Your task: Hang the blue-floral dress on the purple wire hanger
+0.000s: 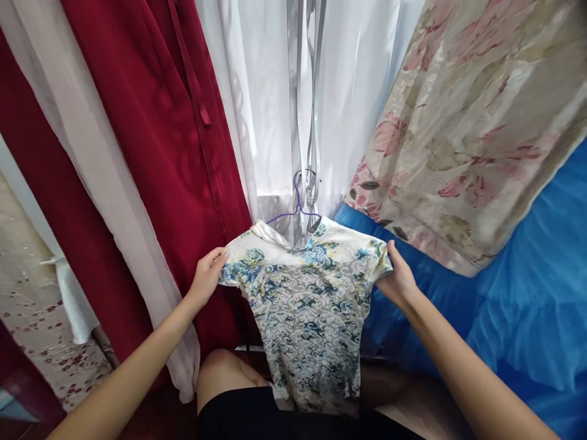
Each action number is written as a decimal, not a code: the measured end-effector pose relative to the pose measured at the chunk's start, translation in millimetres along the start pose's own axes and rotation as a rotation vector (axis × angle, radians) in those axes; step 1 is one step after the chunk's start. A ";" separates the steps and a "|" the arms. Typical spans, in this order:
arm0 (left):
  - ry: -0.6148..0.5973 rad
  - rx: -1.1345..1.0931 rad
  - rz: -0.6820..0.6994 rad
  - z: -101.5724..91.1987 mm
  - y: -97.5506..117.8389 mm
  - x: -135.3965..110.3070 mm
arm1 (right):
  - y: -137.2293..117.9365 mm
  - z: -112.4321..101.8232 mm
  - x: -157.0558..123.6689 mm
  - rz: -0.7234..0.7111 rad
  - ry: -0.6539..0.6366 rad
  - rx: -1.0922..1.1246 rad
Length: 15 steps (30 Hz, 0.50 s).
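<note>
A short-sleeved dress [308,305] in a cream, blue and yellow floral print hangs in front of me on a purple hanger [296,209]. My left hand [207,276] pinches the end of its left sleeve, fingers closed on the cloth. My right hand [398,280] grips the end of the right sleeve. Both sleeves are held out sideways, so the dress is spread flat. Its hem falls over my knees.
A dark red garment [151,159] and a white sheer one [82,159] hang at the left. White sheer fabric [266,91] hangs behind. A pink-flowered cream cloth [477,116] and blue tulle [527,287] fill the right. My knee [224,373] shows below.
</note>
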<state>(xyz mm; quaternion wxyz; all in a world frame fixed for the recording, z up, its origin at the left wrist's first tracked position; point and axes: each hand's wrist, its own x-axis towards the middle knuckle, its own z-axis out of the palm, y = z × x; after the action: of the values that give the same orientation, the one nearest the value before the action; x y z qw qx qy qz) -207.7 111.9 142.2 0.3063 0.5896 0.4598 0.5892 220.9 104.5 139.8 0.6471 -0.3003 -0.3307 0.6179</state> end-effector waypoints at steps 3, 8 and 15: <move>0.118 -0.073 0.082 1.9 12.4 -10.3 | -9.1 4.9 -11.1 -0.082 0.065 0.022; -0.028 0.014 0.089 14.2 39.8 -14.1 | -50.6 37.1 0.3 -0.216 0.007 0.100; -0.040 0.424 0.285 32.6 24.7 3.0 | -75.1 96.4 -42.0 -0.349 -0.308 -0.049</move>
<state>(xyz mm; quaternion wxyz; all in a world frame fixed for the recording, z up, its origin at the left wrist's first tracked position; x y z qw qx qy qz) -171.7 110.8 161.8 0.0986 0.7110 0.4790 0.5052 188.3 56.5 255.2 0.6785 -0.1562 -0.4873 0.5271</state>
